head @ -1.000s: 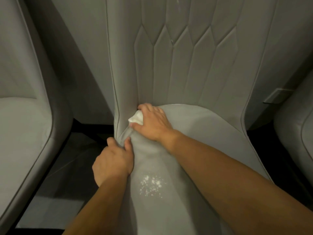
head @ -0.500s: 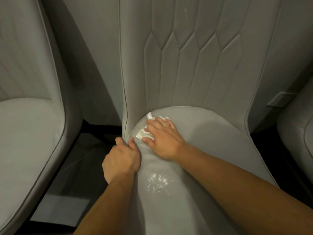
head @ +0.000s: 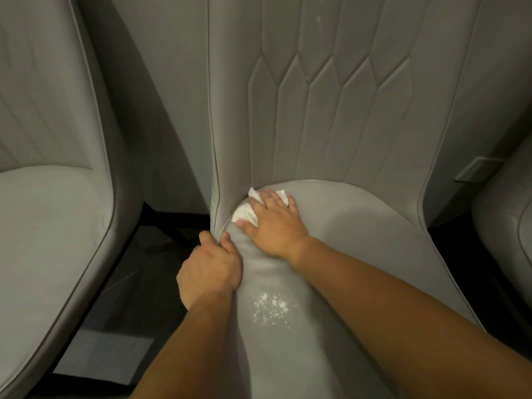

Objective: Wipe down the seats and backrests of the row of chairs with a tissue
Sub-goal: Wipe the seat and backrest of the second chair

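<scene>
Grey chair seat, rear left corner: right hand, fingers flat, presses white tissue into the seat-backrest seam for wiping; left hand grips the seat's left edge, seemingly to steady it

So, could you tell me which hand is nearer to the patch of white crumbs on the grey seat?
Left. The left hand grips the seat edge just beside the white crumbs; the right hand presses the tissue farther back.

Just one cam here, head-mounted, looking forward and steeply down at the middle chair's seat from close up, wide-angle. Backrest fills the top, neighbouring chairs clip both side edges.
</scene>
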Demonstrator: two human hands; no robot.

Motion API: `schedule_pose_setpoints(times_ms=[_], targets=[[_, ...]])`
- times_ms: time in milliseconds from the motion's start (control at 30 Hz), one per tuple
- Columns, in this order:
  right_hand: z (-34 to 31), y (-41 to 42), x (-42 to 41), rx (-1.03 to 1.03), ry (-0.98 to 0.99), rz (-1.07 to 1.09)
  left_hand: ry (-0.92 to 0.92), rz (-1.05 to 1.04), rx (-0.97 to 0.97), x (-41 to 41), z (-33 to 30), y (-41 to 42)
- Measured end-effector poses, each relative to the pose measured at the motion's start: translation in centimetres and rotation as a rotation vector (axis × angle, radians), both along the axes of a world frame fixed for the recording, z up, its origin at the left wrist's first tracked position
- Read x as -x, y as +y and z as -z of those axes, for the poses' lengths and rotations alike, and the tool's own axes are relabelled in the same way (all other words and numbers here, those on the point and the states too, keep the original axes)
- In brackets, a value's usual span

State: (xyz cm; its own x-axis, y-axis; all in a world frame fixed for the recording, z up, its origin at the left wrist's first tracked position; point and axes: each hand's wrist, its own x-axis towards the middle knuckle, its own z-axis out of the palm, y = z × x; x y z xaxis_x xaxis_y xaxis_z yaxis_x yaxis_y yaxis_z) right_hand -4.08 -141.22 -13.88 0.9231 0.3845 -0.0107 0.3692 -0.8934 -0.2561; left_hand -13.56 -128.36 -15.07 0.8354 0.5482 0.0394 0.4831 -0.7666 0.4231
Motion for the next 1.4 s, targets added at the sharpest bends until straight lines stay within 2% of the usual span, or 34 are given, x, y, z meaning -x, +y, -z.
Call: schedule_pose_setpoints(times_ms=[100,167,300,467,567,633,733,767,900,1067,1300,1400], targets=[[-0.3,-3.0,1.7,0.035,0.014,-0.172,0.004,-0.002,0.008,-0.1,0.0,0.1],[-0.2,-5.1,3.2,0.044,0.005,-0.192,0.015,-0.001,0.005,0.1,0.1,0.1],[0.0,-7.5,4.7,0.057,0.027,-0.116,0.022,0.018,0.052,-0.4,0.2,0.3],[1.2,-5.9,3.5,0.038,0.072,0.035,0.091,0.064,0.135,-0.7,-0.7,0.5],[1.3,-5.3,2.5,-0.003,0.090,0.073,0.151,-0.001,0.278,-3.5,-3.3,0.3],[1.0,-5.2,1.7,-0.021,0.080,0.059,0.082,0.001,0.286,-6.2,-6.0,0.6],[0.6,-5.3,0.6,-0.029,0.048,0.046,-0.075,0.100,-0.014,-8.6,-8.2,1.4],[0.6,-5.2,0.3,-0.037,0.042,0.049,-0.079,0.099,-0.037,-9.2,-8.4,1.6],[0.3,-4.7,-1.6,-0.055,-0.057,0.063,-0.092,-0.037,0.184,-11.8,-8.2,0.7],[0.3,-4.6,-4.6,-0.071,-0.151,0.044,-0.345,-0.023,0.127,-12.6,-5.6,0.2],[0.5,-4.7,-6.2,0.047,-0.386,-0.009,-0.439,-0.080,0.018,-13.4,-3.6,0.2],[-0.8,-5.6,-7.0,0.143,-0.384,-0.029,-0.457,-0.061,0.002,-13.5,-3.4,0.4]])
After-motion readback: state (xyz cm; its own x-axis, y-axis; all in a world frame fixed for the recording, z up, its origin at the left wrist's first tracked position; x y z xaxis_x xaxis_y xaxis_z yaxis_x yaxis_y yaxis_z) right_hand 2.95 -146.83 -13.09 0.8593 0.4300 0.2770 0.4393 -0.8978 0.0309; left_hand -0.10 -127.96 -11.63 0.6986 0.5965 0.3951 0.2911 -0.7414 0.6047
